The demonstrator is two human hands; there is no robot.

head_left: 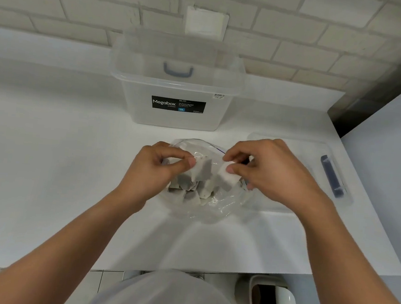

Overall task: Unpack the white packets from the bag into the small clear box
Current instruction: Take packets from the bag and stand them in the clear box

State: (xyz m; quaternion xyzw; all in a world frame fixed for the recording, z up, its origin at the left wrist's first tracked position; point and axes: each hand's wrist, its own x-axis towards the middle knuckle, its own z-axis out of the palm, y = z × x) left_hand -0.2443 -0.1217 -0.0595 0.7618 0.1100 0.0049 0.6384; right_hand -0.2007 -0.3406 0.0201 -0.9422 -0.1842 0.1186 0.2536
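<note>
A clear zip bag lies open on the white counter in front of me, with several white packets heaped inside. My left hand pinches one white packet by its top edge over the bag's mouth. My right hand pinches a second white packet beside it. The clear box with a black Megabox label stands behind the bag against the wall. It is open at the top, and I cannot see anything inside.
The box's clear lid with a dark blue handle lies flat on the counter to the right, partly under my right hand. The counter's edge runs diagonally on the right. A small bin stands on the floor below.
</note>
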